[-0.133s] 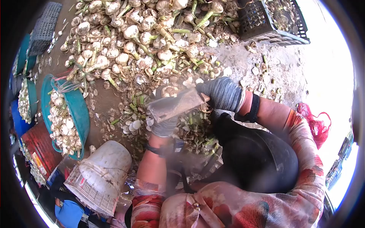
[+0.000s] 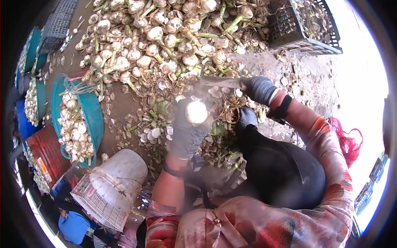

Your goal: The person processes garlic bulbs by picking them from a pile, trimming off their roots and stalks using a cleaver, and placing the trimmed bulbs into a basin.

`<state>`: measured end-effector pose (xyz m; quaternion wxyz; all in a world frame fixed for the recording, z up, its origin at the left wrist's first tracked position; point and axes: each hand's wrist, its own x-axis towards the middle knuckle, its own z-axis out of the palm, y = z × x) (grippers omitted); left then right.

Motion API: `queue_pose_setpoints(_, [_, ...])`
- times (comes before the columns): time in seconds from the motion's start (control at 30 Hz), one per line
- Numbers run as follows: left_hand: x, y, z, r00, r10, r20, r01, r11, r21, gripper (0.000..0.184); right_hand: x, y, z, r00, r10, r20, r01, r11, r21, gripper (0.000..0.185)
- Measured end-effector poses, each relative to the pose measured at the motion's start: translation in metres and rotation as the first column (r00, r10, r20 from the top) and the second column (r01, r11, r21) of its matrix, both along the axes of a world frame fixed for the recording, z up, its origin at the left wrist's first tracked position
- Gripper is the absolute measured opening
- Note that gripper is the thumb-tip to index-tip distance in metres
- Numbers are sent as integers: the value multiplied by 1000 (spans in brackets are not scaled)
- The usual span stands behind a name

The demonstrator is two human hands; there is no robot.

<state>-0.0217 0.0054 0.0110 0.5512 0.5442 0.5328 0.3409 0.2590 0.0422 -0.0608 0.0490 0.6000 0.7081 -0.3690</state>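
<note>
My left hand (image 2: 184, 138), in a grey glove, is closed around a white garlic bulb (image 2: 196, 112) whose pale, trimmed face is turned up. My right hand (image 2: 261, 90), also gloved, grips the handle of a broad-bladed knife (image 2: 221, 82). The blade points left, a little beyond the bulb and apart from it. A large heap of garlic bulbs with stalks (image 2: 157, 37) lies on the ground past both hands. Under them are cut stalks and skins (image 2: 219, 153). My fingers around the handle are partly hidden.
A teal tub (image 2: 92, 124) of garlic stands at the left, near a red tub (image 2: 47, 151) and an upturned white bucket (image 2: 124, 169). A black crate (image 2: 306, 43) sits at upper right, a red net bag (image 2: 349, 142) below it. Another person in blue (image 2: 74, 227) is at lower left.
The knife has moved up and away from my left hand, its blade now seen more edge-on. The bulb in my left hand, earlier hidden behind the blade, now shows.
</note>
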Motion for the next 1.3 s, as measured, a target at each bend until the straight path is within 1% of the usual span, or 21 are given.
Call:
queue_pose_setpoints(0.03, [-10,-2,4,999,38,-11,-37,996,84,57,10,-8,1,998,-54,16,53,997,50,27])
queue_pose_setpoints(0.07, [-25,8,32,987,142,-79,-149,984,-98,59,17,-14,-4,996,-48,80,39,993,108,28])
queue_pose_setpoints(0.1, [-77,13,10,947,253,-196,-248,967,54,49,14,-15,3,988,-151,32,147,984,99,31])
queue_pose_setpoints(0.13, [-118,24,12,838,513,187,-521,854,-9,34,14,-17,4,975,-209,-77,217,970,113,29])
queue_pose_setpoints(0.2, [-223,48,41,574,331,749,-464,885,-36,33,16,-17,7,945,-272,-184,298,945,133,27])
queue_pose_setpoints(0.23, [-230,55,72,434,513,740,-696,713,-87,37,15,-18,8,945,-270,-186,298,943,146,27])
queue_pose_setpoints(0.3, [-255,70,75,382,510,771,-715,691,-103,38,10,-18,11,938,-300,-172,323,939,121,28])
queue_pose_setpoints(0.37, [-266,98,32,422,743,519,-754,605,-254,41,4,-17,20,942,-282,-182,300,950,85,31])
queue_pose_setpoints(0.4, [-255,113,5,562,765,315,-734,637,-235,40,2,-14,22,958,-265,-111,272,961,56,30])
queue_pose_setpoints(0.5, [-223,161,-97,778,581,-238,-626,748,-219,48,5,-17,11,967,-237,-93,238,971,0,28])
queue_pose_setpoints(0.53, [-221,181,-131,802,469,-371,-568,791,-227,54,4,-19,13,965,-247,-87,248,969,1,28])
queue_pose_setpoints(0.6, [-194,197,-160,717,458,-525,-571,818,-66,61,1,-23,23,946,-299,-128,294,954,-53,27])
queue_pose_setpoints(0.77, [-186,192,-167,777,520,-356,-590,799,-120,67,1,-27,24,971,-219,-96,220,976,-2,28])
queue_pose_setpoints(0.83, [-172,163,-138,849,518,-103,-522,852,-18,67,-9,-22,30,975,-156,-159,166,985,48,30])
queue_pose_setpoints(0.9, [-146,127,-103,950,307,-51,-304,951,54,62,-23,-12,42,963,-63,-261,78,996,48,31])
queue_pose_setpoints(1.0, [-98,70,-76,937,273,216,-224,948,-224,56,-57,-1,70,948,122,-294,-63,977,203,24])
queue_pose_setpoints(1.07, [-85,39,-74,995,79,58,-72,990,-121,48,-72,1,75,895,200,-399,-82,953,293,22])
queue_pose_setpoints(1.1, [-81,29,-73,997,-19,-75,18,1000,-15,44,-75,2,77,915,233,-329,-142,950,277,24])
queue_pose_setpoints(1.23, [-63,4,-74,816,-127,-563,333,901,278,37,-70,-5,80,901,272,-338,-177,941,287,27])
queue_pose_setpoints(1.27, [-54,6,-63,901,-146,-408,237,954,183,43,-68,-6,79,898,274,-344,-171,938,300,28])
queue_pose_setpoints(1.3, [-47,6,-58,901,-150,-408,241,953,182,43,-66,-7,78,899,270,-345,-168,939,300,28])
